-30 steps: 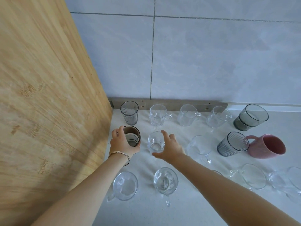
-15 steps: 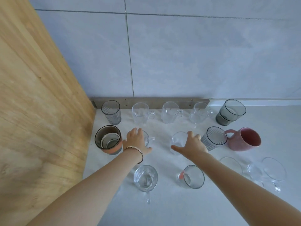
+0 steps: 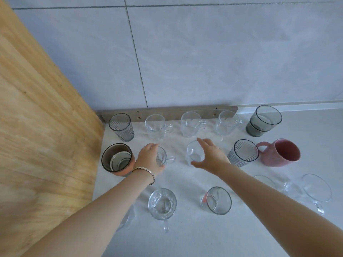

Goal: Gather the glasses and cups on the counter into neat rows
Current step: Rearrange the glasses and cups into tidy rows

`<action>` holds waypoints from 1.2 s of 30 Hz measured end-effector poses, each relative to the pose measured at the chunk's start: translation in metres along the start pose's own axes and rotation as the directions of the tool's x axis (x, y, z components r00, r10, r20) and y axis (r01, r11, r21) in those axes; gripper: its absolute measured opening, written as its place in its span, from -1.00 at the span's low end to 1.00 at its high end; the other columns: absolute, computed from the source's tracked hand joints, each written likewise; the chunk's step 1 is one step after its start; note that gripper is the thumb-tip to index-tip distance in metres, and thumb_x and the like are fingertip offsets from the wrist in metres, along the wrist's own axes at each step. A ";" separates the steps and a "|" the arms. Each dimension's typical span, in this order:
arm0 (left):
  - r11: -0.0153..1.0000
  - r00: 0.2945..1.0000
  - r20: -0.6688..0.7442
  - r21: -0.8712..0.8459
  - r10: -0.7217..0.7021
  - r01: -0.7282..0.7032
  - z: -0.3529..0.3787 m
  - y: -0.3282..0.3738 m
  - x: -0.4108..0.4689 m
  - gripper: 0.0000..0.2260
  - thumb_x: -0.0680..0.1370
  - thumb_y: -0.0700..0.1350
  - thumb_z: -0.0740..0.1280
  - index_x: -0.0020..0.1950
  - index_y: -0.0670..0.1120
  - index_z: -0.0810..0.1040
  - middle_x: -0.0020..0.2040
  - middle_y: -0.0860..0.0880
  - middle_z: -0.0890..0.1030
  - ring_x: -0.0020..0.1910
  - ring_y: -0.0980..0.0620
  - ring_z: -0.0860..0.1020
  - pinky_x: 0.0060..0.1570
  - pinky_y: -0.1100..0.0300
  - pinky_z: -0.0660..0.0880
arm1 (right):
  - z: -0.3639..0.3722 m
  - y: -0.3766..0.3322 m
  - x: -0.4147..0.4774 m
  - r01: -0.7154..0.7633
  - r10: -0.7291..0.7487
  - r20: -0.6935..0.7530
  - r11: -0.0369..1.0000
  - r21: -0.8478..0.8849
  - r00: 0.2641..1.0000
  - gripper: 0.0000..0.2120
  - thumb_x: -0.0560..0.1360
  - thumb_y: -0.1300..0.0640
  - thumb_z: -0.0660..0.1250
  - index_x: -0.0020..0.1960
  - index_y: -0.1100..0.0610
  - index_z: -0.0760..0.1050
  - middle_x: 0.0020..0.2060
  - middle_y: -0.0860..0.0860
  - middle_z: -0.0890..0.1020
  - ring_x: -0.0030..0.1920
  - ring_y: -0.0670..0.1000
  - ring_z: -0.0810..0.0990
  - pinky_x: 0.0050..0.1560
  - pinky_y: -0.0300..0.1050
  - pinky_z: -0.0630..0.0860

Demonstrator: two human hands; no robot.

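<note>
Cups stand on a pale counter [image 3: 185, 238] in rough rows. The back row has a ribbed grey glass [image 3: 121, 127], three clear mugs [image 3: 191, 126] and a smoky glass [image 3: 263, 121]. In the middle row, my left hand [image 3: 148, 158] wraps a small clear mug [image 3: 167, 158], just right of a brown cup [image 3: 117, 160]. My right hand [image 3: 211, 156] curls around a clear glass [image 3: 194, 153], left of a second ribbed grey glass [image 3: 243, 153] and a pink mug [image 3: 280, 153].
Nearer me stand a clear patterned mug [image 3: 162, 203], a tilted-looking glass with a red spot [image 3: 217, 200] and clear stemmed glasses [image 3: 315, 190] at the right. Another glass is partly hidden under my left arm. A wooden panel [image 3: 46, 127] walls the left; tiles close the back.
My left hand left the brown cup and took the small clear mug to its right. My right hand shifted from that mug to the clear glass further right. The view swung right.
</note>
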State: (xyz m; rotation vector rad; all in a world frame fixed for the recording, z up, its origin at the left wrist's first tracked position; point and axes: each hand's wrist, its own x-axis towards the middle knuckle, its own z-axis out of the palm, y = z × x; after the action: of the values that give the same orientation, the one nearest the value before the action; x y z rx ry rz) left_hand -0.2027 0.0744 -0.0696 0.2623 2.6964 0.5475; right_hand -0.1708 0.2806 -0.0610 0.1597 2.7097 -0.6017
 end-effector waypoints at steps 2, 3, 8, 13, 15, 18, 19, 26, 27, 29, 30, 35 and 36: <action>1.000 1.000 -0.005 0.001 0.009 -0.009 0.001 0.000 0.000 -0.34 0.45 -0.07 0.40 0.47 -0.13 0.19 0.48 -0.08 0.23 0.47 -0.05 0.22 0.42 0.16 0.18 | 0.003 -0.004 0.001 -0.005 0.006 -0.028 1.000 0.004 1.000 -0.16 0.41 -0.08 0.42 0.53 0.06 0.05 0.44 0.01 0.26 0.32 0.11 0.42 0.34 -0.07 0.38; 1.000 1.000 -0.001 0.001 0.009 -0.009 0.001 0.000 0.000 -0.33 0.45 -0.07 0.40 0.48 -0.13 0.18 0.48 -0.08 0.23 0.48 -0.04 0.22 0.43 0.16 0.18 | 0.006 -0.005 0.001 -0.004 0.005 -0.038 1.000 0.006 0.999 -0.16 0.41 -0.08 0.42 0.53 0.06 0.06 0.43 0.01 0.27 0.32 0.11 0.43 0.34 -0.06 0.38; 1.000 1.000 0.023 0.022 0.004 -0.005 0.000 -0.001 0.001 -0.31 0.44 -0.06 0.41 0.48 -0.13 0.18 0.49 -0.09 0.21 0.49 -0.05 0.20 0.45 0.12 0.19 | 0.014 -0.003 -0.005 0.024 -0.023 -0.036 0.999 0.033 0.999 -0.08 0.40 -0.12 0.43 0.55 0.06 -0.03 0.49 0.02 0.19 0.41 0.10 0.33 0.42 -0.05 0.28; 0.967 0.999 -0.010 0.253 0.035 -0.031 0.001 0.026 -0.001 -0.23 0.44 0.11 0.35 0.51 -0.10 0.04 0.55 -0.08 0.04 0.55 -0.04 0.03 0.49 -0.03 0.10 | -0.002 0.021 -0.021 0.021 -0.014 -0.092 0.997 0.078 0.996 -0.04 0.38 -0.09 0.45 0.55 0.09 -0.07 0.52 0.05 0.09 0.51 0.08 0.12 0.50 -0.03 0.14; 0.960 0.994 -0.008 0.258 0.112 -0.107 0.006 0.048 0.000 -0.20 0.43 0.14 0.35 0.51 -0.12 0.04 0.55 -0.09 0.05 0.55 -0.03 0.05 0.50 0.01 0.08 | -0.017 0.044 -0.028 -0.006 0.004 -0.194 1.000 -0.011 0.981 -0.13 0.41 -0.05 0.43 0.53 0.13 0.03 0.50 0.07 0.16 0.49 0.09 0.12 0.49 -0.05 0.09; 0.966 0.988 0.039 0.207 0.150 -0.155 0.016 0.084 0.004 -0.18 0.42 0.16 0.36 0.51 -0.13 0.04 0.55 -0.08 0.09 0.53 -0.04 0.12 0.47 0.05 0.14 | -0.041 0.085 -0.036 -0.157 0.152 -0.227 0.988 -0.002 0.962 -0.07 0.35 -0.08 0.47 0.53 0.09 0.02 0.50 0.07 0.14 0.50 0.13 0.08 0.49 0.03 0.06; 0.970 0.989 0.050 0.191 0.141 -0.148 0.020 0.095 0.005 -0.18 0.41 0.15 0.37 0.51 -0.13 0.04 0.54 -0.08 0.10 0.52 -0.05 0.14 0.45 0.04 0.17 | -0.047 0.096 -0.038 -0.207 0.211 -0.185 0.978 0.041 0.960 -0.02 0.33 -0.09 0.49 0.54 0.08 -0.02 0.51 0.06 0.11 0.50 0.14 0.07 0.49 0.05 0.07; 0.996 0.998 0.068 0.085 -0.012 0.006 0.040 0.119 0.017 -0.30 0.46 0.01 0.36 0.49 -0.13 0.11 0.49 -0.07 0.19 0.45 -0.10 0.24 0.34 0.03 0.36 | -0.045 0.120 -0.029 -0.204 0.230 -0.089 0.950 0.236 0.969 -0.09 0.30 0.00 0.53 0.50 0.07 0.12 0.33 0.08 0.44 0.32 0.09 0.41 0.28 -0.09 0.37; 0.997 0.998 0.064 0.075 -0.016 0.011 0.041 0.118 0.018 -0.30 0.46 0.00 0.36 0.50 -0.13 0.11 0.49 -0.07 0.19 0.46 -0.09 0.23 0.36 0.04 0.34 | -0.044 0.117 -0.027 -0.198 0.230 -0.110 0.950 0.243 0.967 -0.12 0.30 -0.01 0.53 0.48 0.08 0.15 0.30 0.08 0.46 0.29 0.09 0.44 0.24 -0.08 0.40; 0.998 0.998 0.056 0.060 -0.023 0.020 0.043 0.117 0.018 -0.29 0.46 0.01 0.37 0.50 -0.12 0.11 0.50 -0.06 0.18 0.47 -0.07 0.22 0.37 0.05 0.33 | -0.040 0.111 -0.023 -0.191 0.227 -0.128 0.950 0.245 0.965 -0.16 0.30 -0.03 0.52 0.44 0.10 0.18 0.27 0.09 0.46 0.24 0.11 0.48 0.19 -0.07 0.43; 0.998 0.998 0.050 0.053 -0.027 0.025 0.044 0.117 0.018 -0.29 0.45 0.01 0.37 0.50 -0.12 0.12 0.50 -0.05 0.18 0.47 -0.07 0.22 0.38 0.06 0.32 | -0.038 0.108 -0.022 -0.190 0.227 -0.132 0.950 0.247 0.965 -0.17 0.30 -0.04 0.52 0.43 0.11 0.19 0.26 0.10 0.46 0.23 0.11 0.49 0.18 -0.07 0.44; 0.998 0.999 0.026 0.044 -0.035 0.034 0.046 0.120 0.017 -0.30 0.45 -0.01 0.38 0.50 -0.11 0.13 0.50 -0.05 0.18 0.47 -0.06 0.22 0.38 0.08 0.30 | -0.029 0.103 -0.026 -0.190 0.232 -0.132 0.945 0.267 0.964 -0.17 0.32 -0.08 0.50 0.42 0.15 0.18 0.31 0.09 0.38 0.23 0.12 0.51 0.15 -0.06 0.48; 0.998 0.999 0.029 0.043 -0.042 0.041 0.045 0.121 0.016 -0.30 0.46 -0.01 0.38 0.50 -0.11 0.13 0.50 -0.05 0.18 0.48 -0.06 0.22 0.38 0.09 0.29 | -0.029 0.103 -0.026 -0.193 0.231 -0.123 0.945 0.263 0.965 -0.16 0.32 -0.09 0.50 0.43 0.17 0.17 0.32 0.09 0.37 0.24 0.12 0.50 0.15 -0.06 0.48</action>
State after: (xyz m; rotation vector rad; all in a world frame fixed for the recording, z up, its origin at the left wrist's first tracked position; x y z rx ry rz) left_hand -0.1866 0.2036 -0.0642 0.2237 2.6799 0.4715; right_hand -0.1366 0.3851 -0.0670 0.5782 2.7002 -0.8946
